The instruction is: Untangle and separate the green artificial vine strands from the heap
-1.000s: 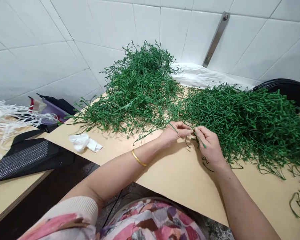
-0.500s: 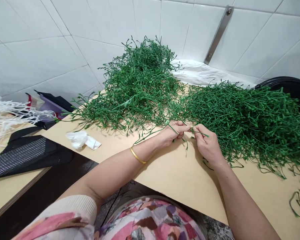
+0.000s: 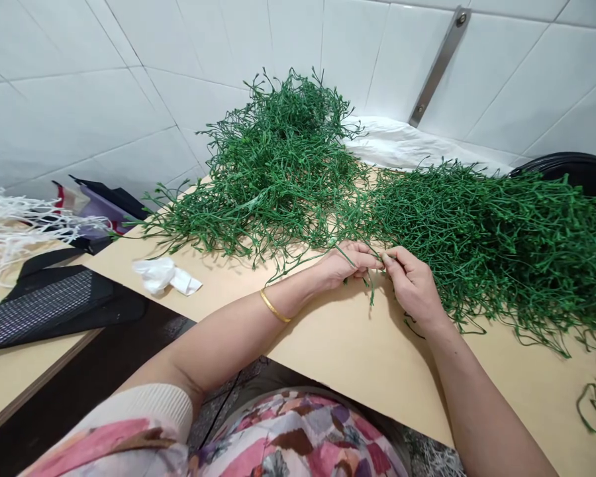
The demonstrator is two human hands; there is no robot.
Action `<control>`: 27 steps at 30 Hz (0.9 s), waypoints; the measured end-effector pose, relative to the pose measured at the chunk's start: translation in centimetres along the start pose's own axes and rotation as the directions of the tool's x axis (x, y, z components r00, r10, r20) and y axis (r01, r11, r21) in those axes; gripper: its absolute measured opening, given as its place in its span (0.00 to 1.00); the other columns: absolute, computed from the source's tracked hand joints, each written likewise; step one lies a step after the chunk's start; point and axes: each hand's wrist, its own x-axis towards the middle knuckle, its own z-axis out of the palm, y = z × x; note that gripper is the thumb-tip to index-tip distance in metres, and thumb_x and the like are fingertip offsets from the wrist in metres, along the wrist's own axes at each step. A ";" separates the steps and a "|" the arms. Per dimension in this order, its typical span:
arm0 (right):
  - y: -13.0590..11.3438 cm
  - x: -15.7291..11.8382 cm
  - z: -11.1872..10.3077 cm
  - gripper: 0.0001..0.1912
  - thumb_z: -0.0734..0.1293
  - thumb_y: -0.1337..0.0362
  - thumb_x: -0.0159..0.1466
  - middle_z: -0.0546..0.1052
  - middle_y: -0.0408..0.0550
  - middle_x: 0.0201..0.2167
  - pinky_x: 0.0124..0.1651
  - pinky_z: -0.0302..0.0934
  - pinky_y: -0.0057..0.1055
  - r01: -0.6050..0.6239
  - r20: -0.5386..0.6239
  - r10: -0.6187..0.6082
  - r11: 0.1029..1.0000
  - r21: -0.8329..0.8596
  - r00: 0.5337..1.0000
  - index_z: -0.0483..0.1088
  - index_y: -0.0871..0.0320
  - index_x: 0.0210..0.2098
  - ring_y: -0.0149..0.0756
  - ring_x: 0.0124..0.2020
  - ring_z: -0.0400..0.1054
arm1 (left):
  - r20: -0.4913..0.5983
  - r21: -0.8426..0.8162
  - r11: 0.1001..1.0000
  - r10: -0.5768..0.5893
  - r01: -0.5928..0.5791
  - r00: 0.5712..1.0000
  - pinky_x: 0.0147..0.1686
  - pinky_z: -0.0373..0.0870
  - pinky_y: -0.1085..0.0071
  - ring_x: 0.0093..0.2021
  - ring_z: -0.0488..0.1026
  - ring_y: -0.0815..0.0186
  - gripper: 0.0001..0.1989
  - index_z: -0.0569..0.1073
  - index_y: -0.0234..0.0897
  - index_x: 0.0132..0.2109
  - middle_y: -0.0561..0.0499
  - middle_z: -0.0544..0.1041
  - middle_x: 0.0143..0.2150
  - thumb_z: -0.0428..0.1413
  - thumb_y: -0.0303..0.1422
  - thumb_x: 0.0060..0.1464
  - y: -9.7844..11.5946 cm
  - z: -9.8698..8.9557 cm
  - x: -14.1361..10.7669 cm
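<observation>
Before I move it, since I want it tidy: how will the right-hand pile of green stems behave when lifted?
The pile will probably lift in clumps, as its stems cross and tangle. They look bendy, going by their curves. The loose strands nearby may stay behind, since they lie apart.

Bangle: slim, gold, round the left forearm
Cuff: cream, ribbed
Top: patchy print, pink, white, brown and purple from here

A head-worn camera looks forward and down over the table.
</observation>
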 end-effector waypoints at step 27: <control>1.2 1.4 -0.9 0.16 0.65 0.51 0.56 0.51 0.32 0.13 0.19 0.39 0.25 -0.231 0.112 0.202 0.811 0.537 0.973 0.64 0.57 0.33 0.22 0.15 0.43 | 0.200 -0.126 0.990 -0.030 0.056 0.979 0.19 0.44 0.75 0.17 0.47 0.78 0.08 0.72 0.32 0.23 0.59 0.53 0.14 0.59 0.34 0.37 0.3 -0.1 0.3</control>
